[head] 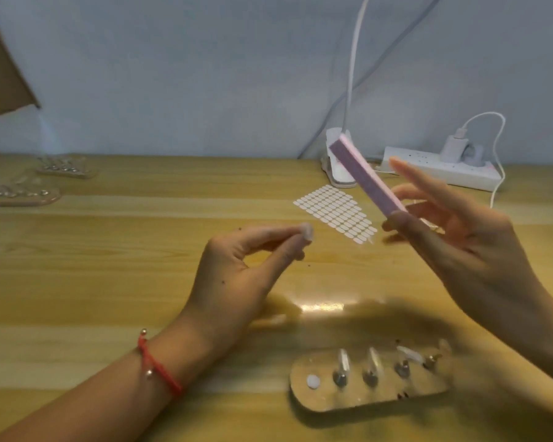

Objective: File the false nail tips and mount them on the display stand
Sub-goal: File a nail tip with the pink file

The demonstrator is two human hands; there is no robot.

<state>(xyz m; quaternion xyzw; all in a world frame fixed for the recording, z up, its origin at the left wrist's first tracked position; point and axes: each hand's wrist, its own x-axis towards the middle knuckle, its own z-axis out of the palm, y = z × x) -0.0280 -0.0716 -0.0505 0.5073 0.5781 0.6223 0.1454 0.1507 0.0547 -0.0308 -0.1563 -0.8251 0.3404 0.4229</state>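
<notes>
Filing stage, partway through the set. The left hand (237, 275) pinches a single clear nail tip (307, 232) between thumb and forefinger, raised above the bench (109, 282). The right hand (466, 250) grips the lower end of a pink-and-purple file (366, 175) between thumb and fingers, forefinger stretched out, with the file slanting up and away. File and nail tip are apart, so no stroke is in contact at this instant. Near the front edge of the bench lies the display stand (371, 397), a long rounded plate with a row of pegs. Three pegs appear to carry clear mounted tips (344, 362), the peg at the far right is too blurred to call, and the leftmost place shows only a white sticky pad (313, 381) with nothing on it. Beyond the hands lies a sheet of sticky pads (336, 212), and two further stands (20, 194) rest at the far left of the bench. Judged from this layout, most of the set is mounted. What is left is to finish filing the held tip and press it onto the bare pad, plus the far-right peg if that proves vacant.
</notes>
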